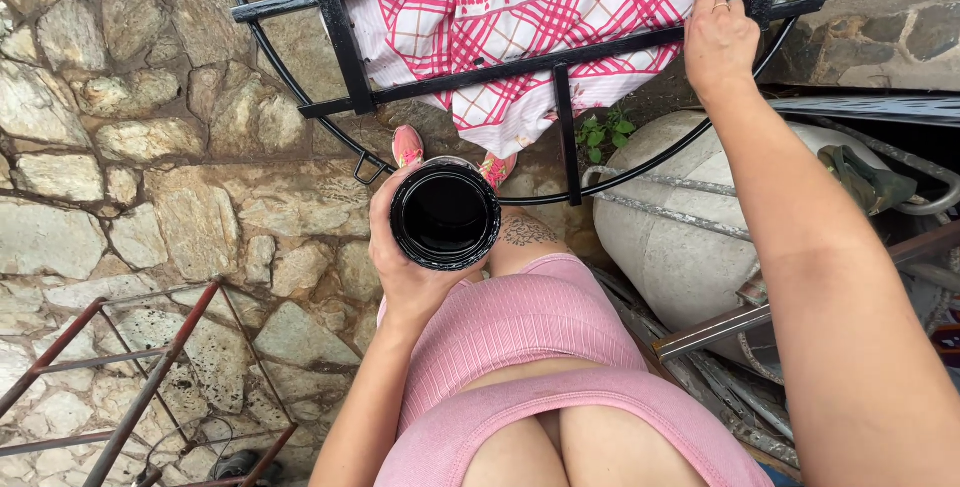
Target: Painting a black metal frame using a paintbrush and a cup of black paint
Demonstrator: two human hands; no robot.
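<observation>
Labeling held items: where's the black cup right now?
Head view, centre frame: the black cup is held in the left hand, mouth up, just below the black metal rack draped with pink checked cloth.

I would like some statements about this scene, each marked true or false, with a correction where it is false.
1. The left hand holds a black cup. True.
2. The right hand rests on the stone floor. False: it grips a bar of the black metal frame.
3. A pink and white checked cloth lies on the frame. True.
4. The cloth is plain blue. False: it is pink and white.
5. A rusty metal rack stands at the lower left. True.
</observation>
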